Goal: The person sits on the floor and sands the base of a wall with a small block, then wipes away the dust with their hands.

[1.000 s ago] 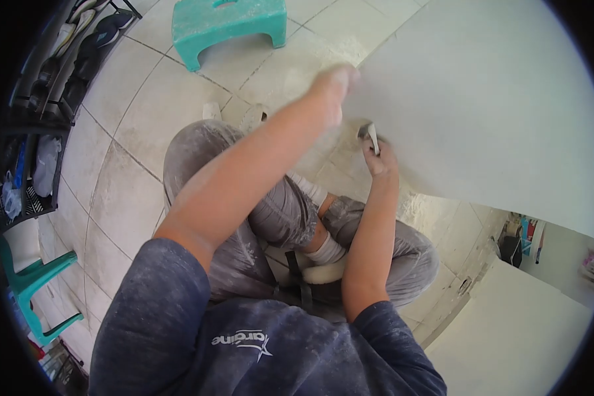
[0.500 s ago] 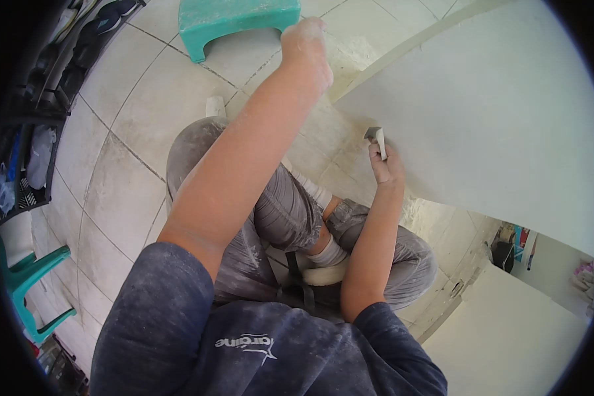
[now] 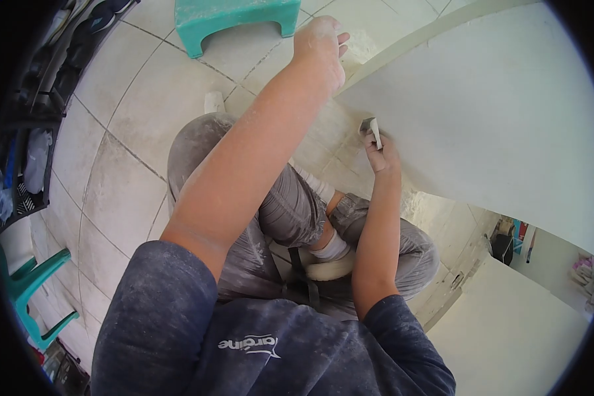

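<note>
My left hand (image 3: pixel 321 45), dusted white, reaches far out near the corner of a large white panel (image 3: pixel 482 125). A couple of its fingers show past the palm, slightly apart, and nothing is visible in them; the rest are hidden behind the hand. My right hand (image 3: pixel 381 156) is closed around a small flat tool (image 3: pixel 371 129) with a grey face and a pale edge. It is close beside the panel's left edge, with the tool pointing up and away from me. What kind of tool it is I cannot tell.
Pale powder lies on the tiled floor (image 3: pixel 132 112) around the panel. A green stool (image 3: pixel 237 16) stands ahead, and part of a green chair (image 3: pixel 39 277) is at left. Dark shelving (image 3: pixel 46 92) runs along the left. My crossed legs (image 3: pixel 244 198) are below my arms.
My left hand has shifted slightly right, and some of its fingers now show. My right hand has moved up a little, turning the tool so more of its grey face shows.
</note>
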Demonstrator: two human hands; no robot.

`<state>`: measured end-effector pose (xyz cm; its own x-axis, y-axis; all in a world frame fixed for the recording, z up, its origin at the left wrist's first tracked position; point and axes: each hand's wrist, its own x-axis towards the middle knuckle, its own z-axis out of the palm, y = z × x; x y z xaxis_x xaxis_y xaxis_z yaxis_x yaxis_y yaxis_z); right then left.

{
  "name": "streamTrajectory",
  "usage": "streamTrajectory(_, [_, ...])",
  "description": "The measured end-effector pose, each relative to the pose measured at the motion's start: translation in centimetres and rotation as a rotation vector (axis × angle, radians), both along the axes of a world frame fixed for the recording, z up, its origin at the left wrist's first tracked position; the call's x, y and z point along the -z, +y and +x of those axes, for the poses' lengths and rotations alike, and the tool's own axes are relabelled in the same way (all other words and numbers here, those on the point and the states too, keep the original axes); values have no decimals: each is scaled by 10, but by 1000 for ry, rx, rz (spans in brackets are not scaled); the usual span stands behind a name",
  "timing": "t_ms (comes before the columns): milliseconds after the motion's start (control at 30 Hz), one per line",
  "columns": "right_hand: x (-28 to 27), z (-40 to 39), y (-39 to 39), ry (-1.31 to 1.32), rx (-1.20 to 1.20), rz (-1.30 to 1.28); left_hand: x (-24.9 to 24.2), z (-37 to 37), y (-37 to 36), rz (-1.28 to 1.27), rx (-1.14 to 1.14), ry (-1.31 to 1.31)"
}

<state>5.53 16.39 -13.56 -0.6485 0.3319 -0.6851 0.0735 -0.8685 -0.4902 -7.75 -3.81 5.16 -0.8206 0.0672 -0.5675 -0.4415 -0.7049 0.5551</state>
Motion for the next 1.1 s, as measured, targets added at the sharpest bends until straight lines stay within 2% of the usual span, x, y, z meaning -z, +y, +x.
streamTrajectory(167, [11,5,11,188,-106,-40,2,-3,-3,17,4,61])
streamTrajectory(267, [-1,-3,-17,-100,-242,290,4,2,-4,17,65,35])
streamTrajectory(367, [3,1,-8,12,-66,139,3,6,1,36,108,62])
streamTrajectory(467, [-22,1,-13,83,-35,143,8,0,0,16,110,55])
streamTrajectory(567, [8,7,12,235,-140,-73,8,0,-3,9,68,-2])
streamTrajectory(667, [-11,8,3,156,-150,28,3,3,2,-24,84,87])
streamTrajectory(767, [-15,13,18,309,-144,-99,5,4,2,-71,97,158])
streamTrajectory(867, [-32,2,-7,81,-129,282,7,2,-4,-73,117,136])
streamTrajectory(967, [-23,0,-15,-33,-189,397,8,0,-2,-28,135,114])
streamTrajectory(1100, [-40,1,-11,54,-154,345,6,5,5,-59,188,142])
